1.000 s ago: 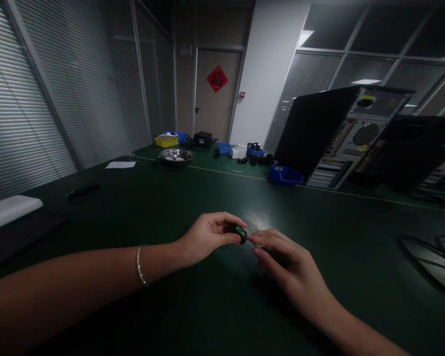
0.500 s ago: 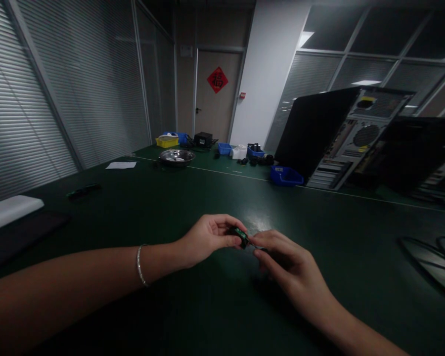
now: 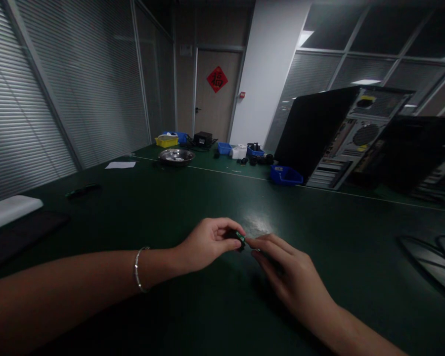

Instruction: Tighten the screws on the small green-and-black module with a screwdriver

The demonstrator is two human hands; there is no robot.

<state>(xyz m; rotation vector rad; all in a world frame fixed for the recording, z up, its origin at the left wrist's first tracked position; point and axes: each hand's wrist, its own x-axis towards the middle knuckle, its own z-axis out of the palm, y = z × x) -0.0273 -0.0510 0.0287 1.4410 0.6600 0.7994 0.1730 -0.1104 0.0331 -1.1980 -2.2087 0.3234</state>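
Note:
My left hand (image 3: 205,244) is closed around a small black part with a green circuit board (image 3: 240,237), gripped between thumb and fingertips above the table. Only its right end shows; the rest lies behind my fingers. Close by on the right, my right hand (image 3: 287,267) has thumb and index finger drawn together at the part's end. A thin pale sliver shows between those fingertips, too small to name. Whether it touches the circuit board part I cannot tell.
On the green table (image 3: 163,198) stand a steel bowl (image 3: 177,157), a blue bin (image 3: 286,175) and a computer tower (image 3: 330,133). Black cables (image 3: 430,267) lie at right. A dark keyboard-like slab (image 3: 25,235) and a paper sheet (image 3: 120,165) are at left.
The circuit board part has tilted in my left hand, so less of its green face shows. My right hand's fingertips have shifted slightly left.

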